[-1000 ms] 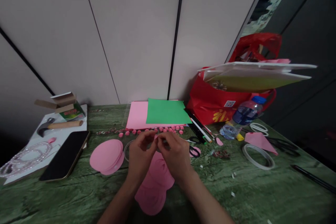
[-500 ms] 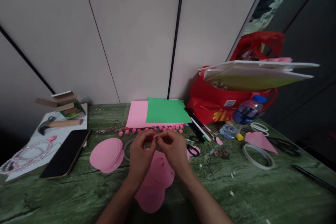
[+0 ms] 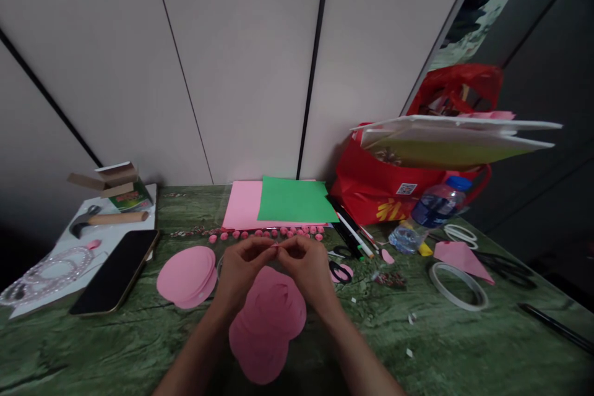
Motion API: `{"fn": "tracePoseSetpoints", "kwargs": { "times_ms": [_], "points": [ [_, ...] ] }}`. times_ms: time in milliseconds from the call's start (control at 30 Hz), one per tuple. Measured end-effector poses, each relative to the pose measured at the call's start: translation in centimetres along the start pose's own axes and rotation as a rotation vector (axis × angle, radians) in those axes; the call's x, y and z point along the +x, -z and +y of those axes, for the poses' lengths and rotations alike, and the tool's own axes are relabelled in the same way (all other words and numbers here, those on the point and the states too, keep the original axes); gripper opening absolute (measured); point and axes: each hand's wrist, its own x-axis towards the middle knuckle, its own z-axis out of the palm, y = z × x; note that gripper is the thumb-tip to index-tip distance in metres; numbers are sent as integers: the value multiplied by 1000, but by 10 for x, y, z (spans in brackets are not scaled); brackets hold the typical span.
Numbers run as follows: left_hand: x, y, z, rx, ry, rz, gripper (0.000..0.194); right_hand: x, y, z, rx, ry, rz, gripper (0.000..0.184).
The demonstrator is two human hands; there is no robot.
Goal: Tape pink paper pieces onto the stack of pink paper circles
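Left hand (image 3: 244, 263) and right hand (image 3: 305, 263) pinch a small pink piece (image 3: 275, 246) fingertip to fingertip, over the middle of the worktop (image 3: 125, 352)! Towards the back edge, right, a red bag (image 3: 359, 179) flashes a QR code (image 3: 406, 189); print on the bottle (image 3: 431, 210) and, near the back-left corner, the green box (image 3: 132, 197) is unreadable.

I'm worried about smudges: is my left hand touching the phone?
Apart. The head view shows green tabletop and pink circles between left hand and phone.
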Motion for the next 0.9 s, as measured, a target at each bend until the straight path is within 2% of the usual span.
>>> {"fn": "tracePoseSetpoints", "kwargs": {
  "times_ms": [100,167,333,400,600,900],
  "points": [
    [0,2,0,43,-11,-6,14,2,1,2,-29,3,-23,9],
    [1,3,-2,69,-19,-31,13,4,1,6,11,-51,-60,8],
    [2,2,-8,86,-33,-79,15,6,-4,15,285,-211,-76,8],
    [2,0,-10,78,-43,-75,16,6,-6,15,359,-215,-63,8],
    [0,-5,-11,80,-80,41,19,3,-10,11,409,-216,-64,5],
    [-3,-7,-6,62,-79,-12,30,5,-9,12,423,-188,-46,6]
  ]
}}
